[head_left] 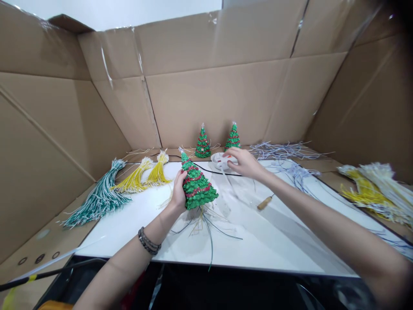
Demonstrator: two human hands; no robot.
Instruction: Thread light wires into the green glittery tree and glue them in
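Observation:
My left hand (178, 191) grips a small green beaded Christmas tree (197, 183) with red garlands, tilted above the white board (135, 228); loose wire ends trail from its base. My right hand (244, 162) reaches forward over a shallow white dish (218, 159), fingertips touching small items in it; whether it holds one I cannot tell. Two finished little trees (203, 142) (232, 137) stand upright behind the dish against the cardboard wall.
Bundles of green-white wires (98, 200) and yellow wires (145, 175) lie left. A tool with a wooden handle (265, 202) lies on the board. White-lilac wires (284, 150) and yellow-white bundles (376, 191) lie right. Cardboard walls (209, 86) enclose the table.

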